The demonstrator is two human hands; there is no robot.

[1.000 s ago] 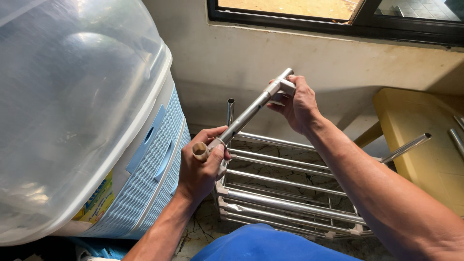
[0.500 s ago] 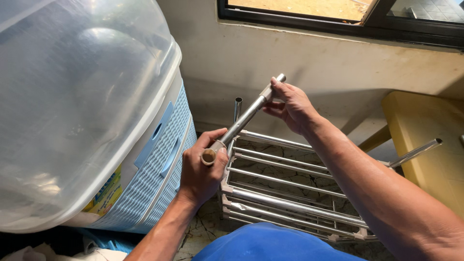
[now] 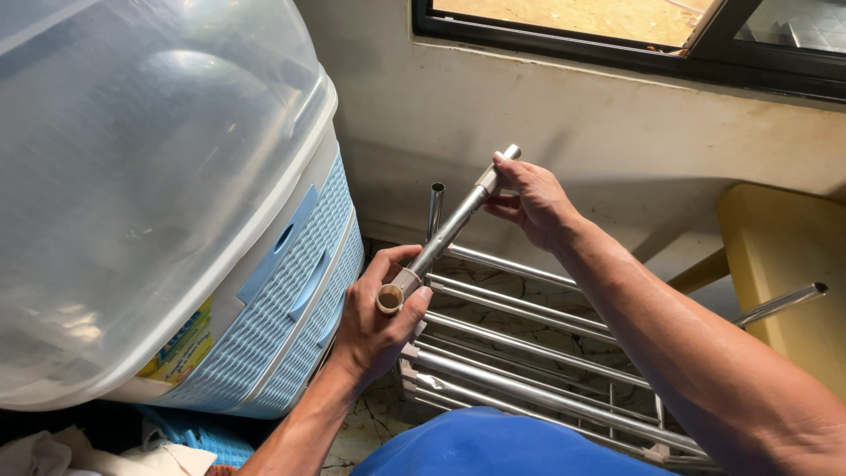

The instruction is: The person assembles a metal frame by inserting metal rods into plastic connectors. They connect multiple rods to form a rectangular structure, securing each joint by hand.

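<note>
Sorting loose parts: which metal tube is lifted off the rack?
The tube gripped by left hand and right hand; the others lie in the rack.

A single head-worn camera looks steeply down, close over the hands (image 3: 458,264), toward the wall (image 3: 573,123) below the window.

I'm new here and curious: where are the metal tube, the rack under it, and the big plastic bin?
metal tube (image 3: 449,227), head view, mid-shaft.
rack (image 3: 529,392), head view, front bar.
plastic bin (image 3: 291,291), head view, blue woven side.
</note>
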